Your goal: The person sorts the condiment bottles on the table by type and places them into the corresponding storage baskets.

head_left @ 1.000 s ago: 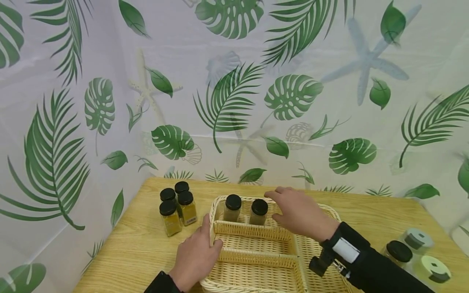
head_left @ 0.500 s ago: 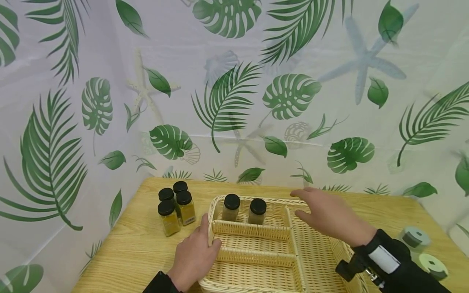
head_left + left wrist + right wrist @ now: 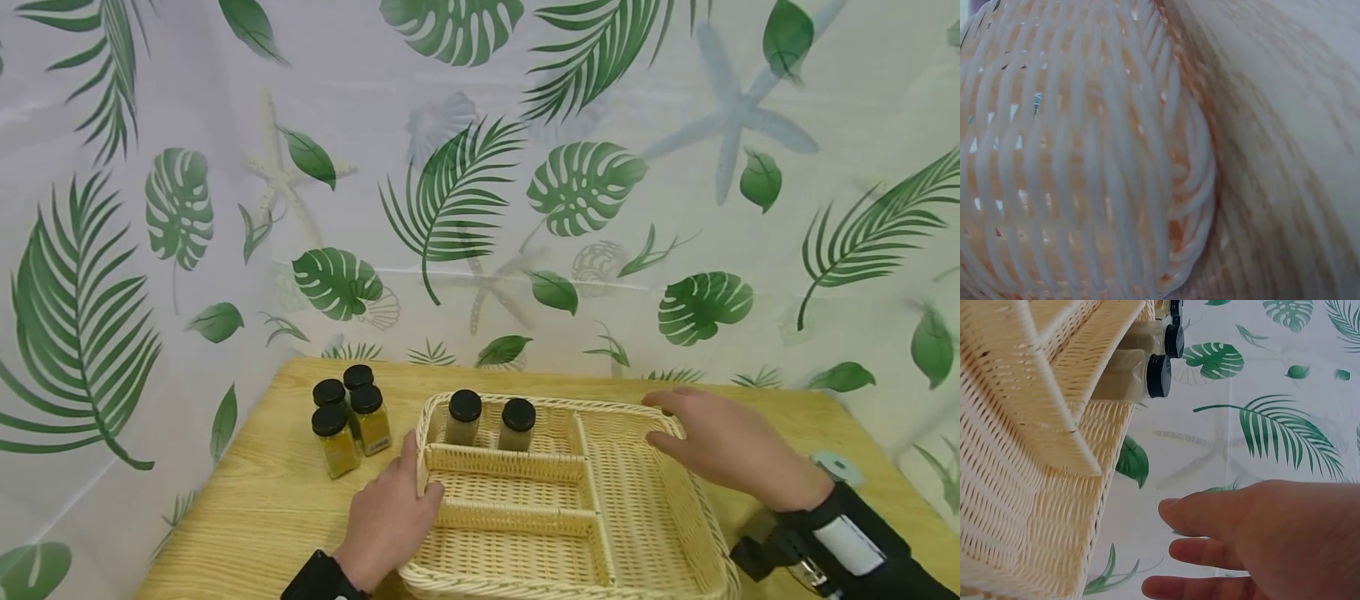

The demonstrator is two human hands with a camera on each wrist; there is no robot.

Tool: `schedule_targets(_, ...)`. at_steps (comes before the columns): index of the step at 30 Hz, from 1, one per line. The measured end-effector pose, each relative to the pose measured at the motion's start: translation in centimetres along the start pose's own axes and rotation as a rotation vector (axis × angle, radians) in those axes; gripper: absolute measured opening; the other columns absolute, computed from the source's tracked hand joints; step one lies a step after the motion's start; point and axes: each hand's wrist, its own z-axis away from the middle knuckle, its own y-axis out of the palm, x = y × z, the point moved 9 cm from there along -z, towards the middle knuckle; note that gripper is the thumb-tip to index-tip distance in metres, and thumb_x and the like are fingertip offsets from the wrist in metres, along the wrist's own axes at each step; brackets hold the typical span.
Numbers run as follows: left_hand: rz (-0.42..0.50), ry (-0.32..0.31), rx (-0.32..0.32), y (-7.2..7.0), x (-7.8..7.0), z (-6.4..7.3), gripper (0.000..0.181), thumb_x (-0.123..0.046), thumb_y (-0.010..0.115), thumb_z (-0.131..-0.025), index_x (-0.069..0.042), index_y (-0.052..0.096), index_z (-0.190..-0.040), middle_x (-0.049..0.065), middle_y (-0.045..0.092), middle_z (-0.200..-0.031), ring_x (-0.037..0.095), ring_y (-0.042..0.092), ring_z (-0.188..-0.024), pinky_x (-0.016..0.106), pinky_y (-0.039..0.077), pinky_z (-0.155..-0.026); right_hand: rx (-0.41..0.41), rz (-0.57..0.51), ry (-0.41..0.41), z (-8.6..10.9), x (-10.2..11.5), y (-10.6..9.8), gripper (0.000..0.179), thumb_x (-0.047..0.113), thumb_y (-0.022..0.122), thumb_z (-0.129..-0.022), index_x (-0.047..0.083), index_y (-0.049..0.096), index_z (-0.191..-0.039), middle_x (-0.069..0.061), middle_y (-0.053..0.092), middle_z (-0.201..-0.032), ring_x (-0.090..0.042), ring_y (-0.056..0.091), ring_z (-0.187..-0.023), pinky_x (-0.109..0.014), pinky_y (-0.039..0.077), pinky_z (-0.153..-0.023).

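A pale wicker basket (image 3: 622, 500) with dividers lies on the table. Two glass jars (image 3: 462, 427) with black lids stand upright in its back left compartment, filled with something brownish. My left hand (image 3: 392, 521) grips the basket's left side, thumb over the rim and fingers along the outside. The left wrist view shows only the woven basket wall (image 3: 1072, 156) and a blurred surface beside it. My right hand (image 3: 738, 450) is at the back right corner of the basket, holding nothing. In the right wrist view its fingers are spread, apart from the basket.
Several black-lidded jars (image 3: 339, 450) with yellow contents stand in a group on the wooden table (image 3: 247, 517), left of the basket. A pale green round thing (image 3: 838, 467) shows behind my right forearm. A leaf-printed cloth (image 3: 480, 208) hangs behind the table.
My right hand has moved right, from beside the jars to the basket's back right corner. My left hand keeps its grip. The head view has shifted slightly.
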Motion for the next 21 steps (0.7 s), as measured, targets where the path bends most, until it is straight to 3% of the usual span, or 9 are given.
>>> schedule_targets(6, 0.011, -0.010, 0.018, -0.1, -0.1, 0.0, 0.075, -0.038, 0.051, -0.094, -0.004, 0.017, -0.152, 0.017, 0.053, -0.134, 0.027, 0.063, -0.081, 0.043, 0.046, -0.057, 0.061, -0.003, 0.047, 1.3, -1.5, 0.5, 0.050, 0.035, 0.068, -0.086, 0.004, 0.061, -0.123, -0.014, 0.067, -0.107, -0.030, 0.061, -0.092, -0.050, 0.051, -0.070)
schedule_targets(15, 0.002, -0.020, 0.015, -0.1, 0.0, 0.0, 0.075, -0.039, 0.051, -0.094, -0.005, 0.018, -0.152, 0.016, 0.053, -0.134, 0.030, 0.062, -0.090, 0.048, 0.049, -0.063, 0.158, 0.013, 0.125, 3.7, -5.0, 1.2, 0.059, 0.046, 0.063, -0.087, 0.000, 0.060, -0.124, -0.019, 0.064, -0.112, -0.036, 0.057, -0.099, -0.053, 0.050, -0.072)
schedule_targets(21, -0.001, -0.014, 0.017, -0.1, 0.0, 0.0, 0.075, -0.038, 0.052, -0.094, -0.005, 0.018, -0.152, 0.017, 0.054, -0.132, 0.026, 0.063, -0.080, 0.042, 0.046, -0.055, 0.216, 0.021, 0.164, 5.1, -7.0, 1.6, 0.067, 0.050, 0.064, -0.084, -0.004, 0.059, -0.123, -0.023, 0.062, -0.113, -0.041, 0.055, -0.100, -0.054, 0.048, -0.072)
